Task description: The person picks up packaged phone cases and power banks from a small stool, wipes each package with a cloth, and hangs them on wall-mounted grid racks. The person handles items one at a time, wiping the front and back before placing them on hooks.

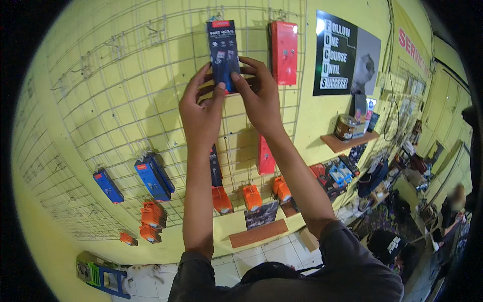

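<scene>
Both arms reach up to a wire grid panel [121, 100] on the yellow wall. A slim dark blue retail box [223, 50] with a red strip at its top stands upright against the grid, just below a metal hook; whether it hangs on that hook I cannot tell. My left hand [204, 110] grips the box's lower left side, thumb on the front. On the lower right side, my right hand [259, 98] closes in the same way. The fingertips behind the box are hidden. Close by on the right hangs a red box [285, 53].
Lower on the grid hang blue boxes [152, 177], another red box [265, 156] and orange packs [251, 198]. A wooden shelf [347, 142] carries a tin [345, 127]. A cat [143, 274] lies on the tiles near a blue stool [110, 279]. A person [450, 211] is far right.
</scene>
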Demonstrator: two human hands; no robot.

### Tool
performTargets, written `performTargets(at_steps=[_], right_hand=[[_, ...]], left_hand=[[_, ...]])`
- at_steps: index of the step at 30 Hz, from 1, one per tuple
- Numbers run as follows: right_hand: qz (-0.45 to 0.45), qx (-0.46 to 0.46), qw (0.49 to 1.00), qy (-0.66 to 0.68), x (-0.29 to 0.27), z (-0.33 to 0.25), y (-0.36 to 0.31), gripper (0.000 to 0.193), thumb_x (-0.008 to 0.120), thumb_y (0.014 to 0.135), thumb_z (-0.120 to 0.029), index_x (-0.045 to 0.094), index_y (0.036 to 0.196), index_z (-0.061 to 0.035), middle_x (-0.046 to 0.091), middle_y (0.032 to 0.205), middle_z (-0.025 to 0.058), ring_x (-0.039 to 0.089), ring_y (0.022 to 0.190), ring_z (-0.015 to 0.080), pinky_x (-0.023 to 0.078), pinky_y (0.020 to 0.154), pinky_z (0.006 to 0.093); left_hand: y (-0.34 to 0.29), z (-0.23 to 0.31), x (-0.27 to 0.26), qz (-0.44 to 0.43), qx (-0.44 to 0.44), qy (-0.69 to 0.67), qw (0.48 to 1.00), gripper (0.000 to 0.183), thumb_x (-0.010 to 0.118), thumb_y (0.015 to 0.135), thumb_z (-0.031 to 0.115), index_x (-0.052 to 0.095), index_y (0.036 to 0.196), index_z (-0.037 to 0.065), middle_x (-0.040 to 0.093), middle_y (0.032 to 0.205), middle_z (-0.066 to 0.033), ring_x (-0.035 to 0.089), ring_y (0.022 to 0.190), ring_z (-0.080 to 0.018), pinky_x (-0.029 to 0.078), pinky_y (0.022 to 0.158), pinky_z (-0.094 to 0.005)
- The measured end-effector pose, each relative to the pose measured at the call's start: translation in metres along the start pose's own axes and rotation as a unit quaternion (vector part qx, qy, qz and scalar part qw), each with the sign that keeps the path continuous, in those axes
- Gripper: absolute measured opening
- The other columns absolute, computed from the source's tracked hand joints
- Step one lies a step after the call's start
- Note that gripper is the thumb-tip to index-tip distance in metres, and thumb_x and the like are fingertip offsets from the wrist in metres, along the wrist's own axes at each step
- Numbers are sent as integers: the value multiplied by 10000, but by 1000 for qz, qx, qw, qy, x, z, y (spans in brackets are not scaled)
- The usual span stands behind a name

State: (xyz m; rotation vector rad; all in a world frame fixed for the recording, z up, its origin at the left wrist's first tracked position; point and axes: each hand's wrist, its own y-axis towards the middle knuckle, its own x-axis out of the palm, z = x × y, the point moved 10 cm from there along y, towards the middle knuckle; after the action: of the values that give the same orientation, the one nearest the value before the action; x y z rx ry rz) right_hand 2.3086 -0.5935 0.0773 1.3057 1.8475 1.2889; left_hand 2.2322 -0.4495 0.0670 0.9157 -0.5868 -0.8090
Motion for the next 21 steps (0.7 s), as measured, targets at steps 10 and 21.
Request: performTargets(at_steps=[10, 21], right_hand=[[-10, -6, 995, -95, -4, 22, -30, 433, 721, 966, -40, 606, 1384, -49, 628, 1172, 162, 704, 915, 242, 602, 717, 333], [-42, 59, 988, -138, -49, 33, -90, 349, 665, 916, 24, 671, 1262, -17, 602, 1143, 178, 664, 889, 296, 570, 784, 364]], left_hand=[[-29, 0, 1, 33, 34, 164, 985, 557, 721, 983, 102, 579, 1522, 111, 638, 1320, -142, 672, 1165, -221, 593, 873, -340], [-129, -11, 41, 23, -8, 207, 978, 438, 718, 956, 68, 628, 1385, 72, 622, 1295, -141, 631, 1164, -286, 548, 894, -402]])
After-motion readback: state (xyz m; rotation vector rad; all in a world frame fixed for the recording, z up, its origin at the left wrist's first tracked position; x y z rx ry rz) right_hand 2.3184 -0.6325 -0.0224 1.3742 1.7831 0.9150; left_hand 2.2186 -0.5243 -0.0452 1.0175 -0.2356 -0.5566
